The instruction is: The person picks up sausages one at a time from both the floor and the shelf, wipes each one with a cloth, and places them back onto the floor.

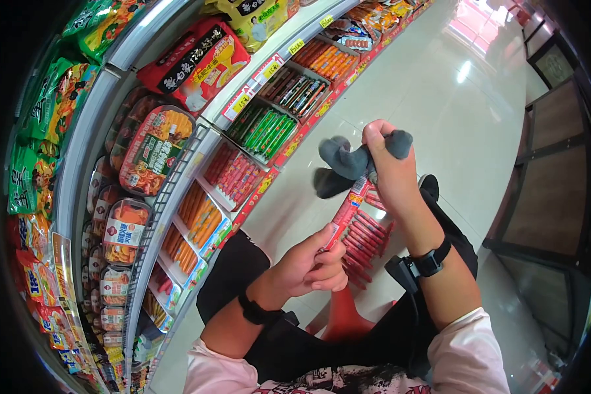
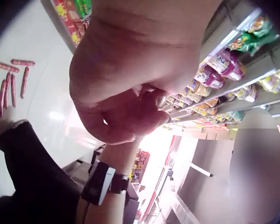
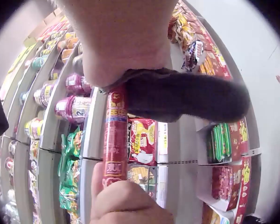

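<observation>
In the head view, my left hand (image 1: 316, 264) grips the lower part of a red-wrapped sausage stick (image 1: 345, 215), its fingers curled round it. My right hand (image 1: 394, 171) holds a dark grey cloth (image 1: 348, 161) at the stick's upper end. The right wrist view shows the cloth (image 3: 186, 95) hanging out to one side, beside the printed red wrapper (image 3: 115, 135). Below, the left hand's fingers (image 3: 126, 200) wrap the stick. Between my legs lies a row of similar red sausage sticks (image 1: 364, 243) on the pale floor (image 2: 42, 105).
Shelves to the left hold packaged noodles (image 1: 154, 151) and a red bag (image 1: 200, 62). Along their lower edge run open boxes of snack sticks, including green ones (image 1: 266, 131). A red stool-like object (image 1: 348, 315) shows below my hands. Dark cabinets (image 1: 551, 164) stand at right.
</observation>
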A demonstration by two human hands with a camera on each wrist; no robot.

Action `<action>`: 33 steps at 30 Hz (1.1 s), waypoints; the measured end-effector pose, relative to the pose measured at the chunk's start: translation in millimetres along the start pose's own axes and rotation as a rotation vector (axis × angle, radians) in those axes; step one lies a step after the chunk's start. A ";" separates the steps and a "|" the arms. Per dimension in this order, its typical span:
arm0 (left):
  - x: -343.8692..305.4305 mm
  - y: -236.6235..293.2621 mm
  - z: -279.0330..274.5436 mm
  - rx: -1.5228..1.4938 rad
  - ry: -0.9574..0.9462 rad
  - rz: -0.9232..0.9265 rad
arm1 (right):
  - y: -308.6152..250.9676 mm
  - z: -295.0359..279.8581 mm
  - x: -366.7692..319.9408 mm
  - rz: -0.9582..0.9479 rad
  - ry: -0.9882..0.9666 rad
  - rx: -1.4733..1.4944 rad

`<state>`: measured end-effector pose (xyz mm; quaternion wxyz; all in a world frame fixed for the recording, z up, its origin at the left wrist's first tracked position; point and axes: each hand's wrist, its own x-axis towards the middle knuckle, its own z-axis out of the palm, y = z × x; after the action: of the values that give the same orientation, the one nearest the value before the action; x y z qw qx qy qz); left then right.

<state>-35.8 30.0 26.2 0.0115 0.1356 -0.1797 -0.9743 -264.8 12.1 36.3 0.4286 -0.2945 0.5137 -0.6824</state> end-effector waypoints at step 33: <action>-1.6 25.9 -16.5 0.961 0.849 0.678 | 28.3 41.8 -60.7 0.043 -0.491 -0.223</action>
<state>-30.5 0.1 20.9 0.3208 0.4291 -0.6001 -0.5940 -193.7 44.2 24.2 0.5195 -0.4855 0.4728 -0.5204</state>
